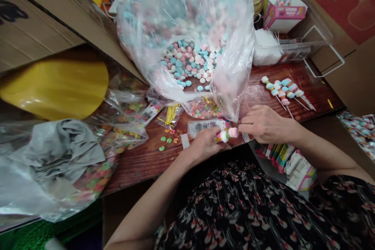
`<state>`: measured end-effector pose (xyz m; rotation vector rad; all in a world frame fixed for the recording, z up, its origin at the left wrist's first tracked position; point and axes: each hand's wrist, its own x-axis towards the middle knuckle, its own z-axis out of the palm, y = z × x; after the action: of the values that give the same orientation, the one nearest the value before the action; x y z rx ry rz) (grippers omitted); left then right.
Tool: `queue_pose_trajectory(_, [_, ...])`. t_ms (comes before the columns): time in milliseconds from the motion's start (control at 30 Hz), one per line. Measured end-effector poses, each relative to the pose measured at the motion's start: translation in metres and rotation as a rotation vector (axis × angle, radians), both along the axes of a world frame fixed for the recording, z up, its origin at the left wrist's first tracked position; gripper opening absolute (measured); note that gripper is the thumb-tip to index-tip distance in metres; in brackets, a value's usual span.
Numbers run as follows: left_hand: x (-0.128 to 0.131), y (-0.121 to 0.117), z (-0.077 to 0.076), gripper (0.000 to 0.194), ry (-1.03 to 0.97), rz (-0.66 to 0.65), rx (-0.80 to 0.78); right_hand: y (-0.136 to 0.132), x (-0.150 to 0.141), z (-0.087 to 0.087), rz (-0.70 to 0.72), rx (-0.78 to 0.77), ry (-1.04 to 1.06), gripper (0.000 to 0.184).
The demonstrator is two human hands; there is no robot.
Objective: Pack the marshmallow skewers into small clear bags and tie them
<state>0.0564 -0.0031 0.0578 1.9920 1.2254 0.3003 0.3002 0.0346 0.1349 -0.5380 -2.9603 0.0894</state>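
Note:
Near the table's front edge, my left hand point(206, 140) is closed around a candy skewer point(227, 134) of pink, white and green pieces. Just to its right is my right hand point(260, 123), fingers curled together close to the skewer's pink end; whatever they pinch is hidden. Under and behind the left hand lies a printed clear packet point(202, 127). Beyond my hands, a large clear bag point(231, 62) gapes open, showing pink, blue and white candies point(187, 62). Several finished candy skewers point(283, 90) lie on the table to the right.
Loose green and orange candy rings point(166, 139) lie left of my hands, near yellow twist ties point(172, 114). A grey cloth point(64, 148) rests on bagged candy at the left. At the back right stands a clear plastic basket point(319, 39) holding a pink box point(284, 17).

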Motion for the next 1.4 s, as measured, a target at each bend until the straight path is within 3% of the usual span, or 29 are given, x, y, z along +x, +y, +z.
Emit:
queue_pose_trajectory(167, [0.003, 0.000, 0.003, 0.031, -0.103, 0.006, -0.076, -0.005, -0.010, -0.005, -0.019, 0.092, 0.066, 0.020])
queue_pose_trajectory(367, [-0.005, -0.003, -0.006, 0.029, -0.003, 0.041, 0.102, 0.003, -0.005, -0.008, -0.111, 0.023, -0.117, 0.015])
queue_pose_trajectory(567, [-0.006, -0.005, -0.011, 0.028, 0.039, 0.055, 0.161, -0.001, -0.005, -0.009, -0.122, 0.088, -0.125, 0.015])
queue_pose_trajectory(700, [-0.002, -0.007, -0.006, 0.027, -0.015, 0.068, 0.086, -0.009, -0.009, -0.008, -0.118, 0.111, -0.131, 0.014])
queue_pose_trajectory(900, [0.004, -0.010, 0.000, 0.023, -0.106, 0.102, -0.064, -0.018, -0.014, 0.000, -0.099, -0.034, -0.209, 0.014])
queue_pose_trajectory(1033, [0.003, -0.013, -0.001, 0.026, -0.121, 0.151, -0.062, -0.018, -0.014, 0.001, -0.138, -0.113, -0.246, 0.015])
queue_pose_trajectory(1167, [-0.002, -0.014, -0.006, 0.030, -0.166, 0.204, -0.106, -0.024, -0.011, 0.001, -0.117, -0.078, -0.227, 0.015])
queue_pose_trajectory(1300, [-0.002, -0.013, -0.008, 0.032, -0.212, 0.175, -0.204, -0.031, -0.009, 0.001, -0.058, -0.027, -0.141, 0.013])
queue_pose_trajectory(1400, [0.002, -0.011, -0.006, 0.030, -0.170, 0.104, -0.182, -0.029, -0.011, -0.002, -0.065, -0.036, -0.153, 0.012])
